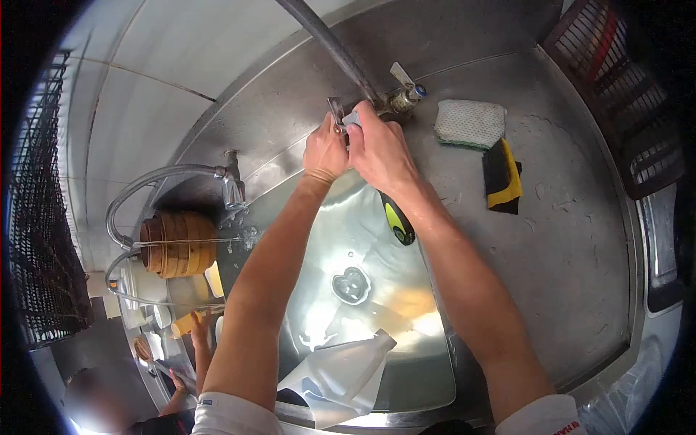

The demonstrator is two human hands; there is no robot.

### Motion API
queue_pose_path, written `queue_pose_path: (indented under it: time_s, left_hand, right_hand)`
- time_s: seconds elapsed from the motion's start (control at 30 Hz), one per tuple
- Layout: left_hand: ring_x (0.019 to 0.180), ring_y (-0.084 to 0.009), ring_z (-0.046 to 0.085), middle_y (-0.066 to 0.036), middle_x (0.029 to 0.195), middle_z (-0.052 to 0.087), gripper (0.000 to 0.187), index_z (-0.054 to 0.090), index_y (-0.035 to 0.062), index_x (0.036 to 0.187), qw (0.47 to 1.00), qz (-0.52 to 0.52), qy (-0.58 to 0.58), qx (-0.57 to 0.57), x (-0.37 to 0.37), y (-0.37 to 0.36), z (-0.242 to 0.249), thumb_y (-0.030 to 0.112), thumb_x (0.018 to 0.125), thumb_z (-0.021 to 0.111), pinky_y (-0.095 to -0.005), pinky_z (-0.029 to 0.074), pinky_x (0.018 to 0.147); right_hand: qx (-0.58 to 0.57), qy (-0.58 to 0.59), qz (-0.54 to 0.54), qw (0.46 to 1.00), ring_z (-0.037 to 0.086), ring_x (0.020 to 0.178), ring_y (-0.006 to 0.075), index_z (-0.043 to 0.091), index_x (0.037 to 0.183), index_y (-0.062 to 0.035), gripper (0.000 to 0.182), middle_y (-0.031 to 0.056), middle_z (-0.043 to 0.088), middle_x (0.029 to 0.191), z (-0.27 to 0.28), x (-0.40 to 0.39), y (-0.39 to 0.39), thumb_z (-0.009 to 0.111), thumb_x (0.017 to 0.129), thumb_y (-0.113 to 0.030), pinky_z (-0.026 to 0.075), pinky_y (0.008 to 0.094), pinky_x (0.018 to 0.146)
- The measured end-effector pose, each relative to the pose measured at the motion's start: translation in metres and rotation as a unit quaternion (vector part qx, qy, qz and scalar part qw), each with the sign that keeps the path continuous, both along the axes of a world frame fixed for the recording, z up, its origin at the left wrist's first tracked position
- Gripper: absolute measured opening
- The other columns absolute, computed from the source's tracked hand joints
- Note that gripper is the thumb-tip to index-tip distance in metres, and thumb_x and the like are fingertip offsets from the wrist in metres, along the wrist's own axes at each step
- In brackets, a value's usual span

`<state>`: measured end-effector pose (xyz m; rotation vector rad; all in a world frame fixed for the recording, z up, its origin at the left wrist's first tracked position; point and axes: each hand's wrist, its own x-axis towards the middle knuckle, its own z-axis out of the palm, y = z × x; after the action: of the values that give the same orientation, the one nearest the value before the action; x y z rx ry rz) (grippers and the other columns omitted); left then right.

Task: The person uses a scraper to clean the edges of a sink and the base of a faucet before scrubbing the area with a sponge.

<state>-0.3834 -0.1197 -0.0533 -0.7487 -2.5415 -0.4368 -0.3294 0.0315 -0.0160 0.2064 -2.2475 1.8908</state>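
1. Steamer baskets: stacked at the far left, beside a curved metal spout. Contact with the spout could be made if the left elbow were swung outward.
2. Left hand: raised at the sink's back edge, wrist bent, fingers curled. Whether anything is gripped cannot be told; the fingertips are hidden.
3. Metal lever: located at the tap, directly above the left hand. Slipping could be caused by wet fingers.
4. Small grey piece: located between the hands, apparently pinched by the right thumb and forefinger. If the pinch were loosened, it could be dropped into the basin.
5. Right hand: reached forward, knuckles up, close against the left.
6. Green handle: positioned near the right forearm; it could be knocked if the forearm were lowered.
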Motion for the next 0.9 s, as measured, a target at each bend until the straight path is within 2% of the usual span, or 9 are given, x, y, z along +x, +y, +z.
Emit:
queue_pose_path:
  time_s: [0.07, 0.27, 0.37, 0.47, 0.57, 0.67, 0.73, 0.87, 0.9]
  left_hand:
    - [0.070, -0.0394, 0.063, -0.016, 0.090, 0.060, 0.038, 0.054, 0.0061, 0.114, 1.000, 0.013, -0.013, 0.004, 0.002, 0.003, -0.001, 0.028, 0.084, 0.060, -0.0466, 0.054, 0.057]
    - [0.072, -0.0399, 0.064, -0.017, 0.093, 0.061, 0.039, 0.055, 0.0077, 0.115, 0.999, 0.021, -0.024, 0.003, 0.002, 0.004, 0.001, 0.028, 0.083, 0.061, -0.0472, 0.054, 0.060]
    - [0.074, -0.0403, 0.065, -0.018, 0.096, 0.062, 0.040, 0.055, 0.0088, 0.117, 0.999, 0.036, -0.035, -0.003, 0.005, 0.005, 0.006, 0.028, 0.083, 0.061, -0.0478, 0.054, 0.062]
    - [0.075, -0.0403, 0.065, -0.018, 0.100, 0.063, 0.043, 0.055, 0.0097, 0.121, 0.998, 0.043, -0.043, -0.001, 0.001, 0.002, -0.002, 0.028, 0.082, 0.061, -0.0480, 0.055, 0.063]
    - [0.077, -0.0403, 0.066, -0.019, 0.104, 0.063, 0.046, 0.054, 0.0102, 0.124, 0.998, 0.049, -0.041, -0.028, -0.004, -0.001, -0.006, 0.029, 0.082, 0.061, -0.0478, 0.055, 0.065]
    - [0.079, -0.0400, 0.066, -0.019, 0.105, 0.064, 0.047, 0.054, 0.0100, 0.125, 0.992, 0.050, -0.021, -0.111, -0.010, -0.011, -0.018, 0.029, 0.082, 0.061, -0.0478, 0.055, 0.066]
    - [0.079, -0.0398, 0.066, -0.019, 0.105, 0.064, 0.047, 0.053, 0.0101, 0.126, 0.989, 0.041, 0.001, -0.142, -0.011, -0.011, -0.016, 0.029, 0.083, 0.060, -0.0478, 0.055, 0.067]
    - [0.080, -0.0395, 0.066, -0.020, 0.107, 0.063, 0.047, 0.053, 0.0105, 0.127, 0.994, 0.039, -0.014, -0.104, -0.010, -0.010, -0.016, 0.029, 0.084, 0.059, -0.0475, 0.055, 0.067]
    - [0.080, -0.0394, 0.066, -0.020, 0.108, 0.063, 0.047, 0.053, 0.0105, 0.127, 0.995, 0.022, 0.006, -0.101, -0.015, -0.017, -0.023, 0.029, 0.085, 0.058, -0.0474, 0.055, 0.067]
  right_hand:
    - [-0.023, -0.015, 0.021, 0.999, 0.059, 0.077, 0.0504, 0.046, 0.097, -0.0004, 0.015, 0.0265, 0.062, 0.074, 0.000, 0.001, 0.002, 0.053, 0.093, -0.013, 0.044, 0.0563, 0.069]
    - [0.032, -0.005, 0.001, 0.999, 0.058, 0.077, 0.0514, 0.046, 0.097, 0.0000, 0.015, 0.0273, 0.062, 0.074, 0.006, 0.003, 0.006, 0.054, 0.092, -0.012, 0.045, 0.0529, 0.065]
    - [0.043, 0.058, -0.052, 0.996, 0.060, 0.066, 0.0471, 0.046, 0.094, 0.0011, 0.016, 0.0260, 0.061, 0.070, -0.004, -0.001, -0.002, 0.053, 0.093, -0.013, 0.046, 0.0497, 0.058]
    - [0.004, -0.007, 0.024, 1.000, 0.060, 0.052, 0.0389, 0.045, 0.091, 0.0021, 0.017, 0.0236, 0.060, 0.064, 0.003, 0.000, 0.008, 0.052, 0.093, -0.013, 0.046, 0.0469, 0.051]
    - [-0.023, -0.012, -0.010, 1.000, 0.057, 0.042, 0.0308, 0.044, 0.091, 0.0023, 0.016, 0.0206, 0.057, 0.059, -0.005, -0.005, -0.001, 0.051, 0.094, -0.013, 0.045, 0.0435, 0.045]
    - [0.014, 0.000, -0.001, 1.000, 0.058, 0.042, 0.0308, 0.045, 0.090, 0.0022, 0.016, 0.0207, 0.057, 0.059, -0.001, -0.004, 0.001, 0.051, 0.094, -0.012, 0.045, 0.0434, 0.045]
    - [-0.011, -0.016, 0.014, 1.000, 0.060, 0.049, 0.0361, 0.046, 0.092, 0.0026, 0.016, 0.0233, 0.058, 0.062, -0.002, -0.006, 0.005, 0.051, 0.094, -0.013, 0.046, 0.0456, 0.048]
    - [0.049, 0.063, -0.058, 0.995, 0.062, 0.069, 0.0478, 0.047, 0.093, 0.0035, 0.018, 0.0293, 0.061, 0.073, -0.004, -0.005, 0.000, 0.053, 0.093, -0.013, 0.047, 0.0511, 0.061]
    - [0.045, 0.021, -0.020, 0.999, 0.061, 0.078, 0.0490, 0.049, 0.098, 0.0037, 0.018, 0.0304, 0.062, 0.081, 0.001, -0.003, 0.004, 0.053, 0.093, -0.013, 0.047, 0.0523, 0.068]
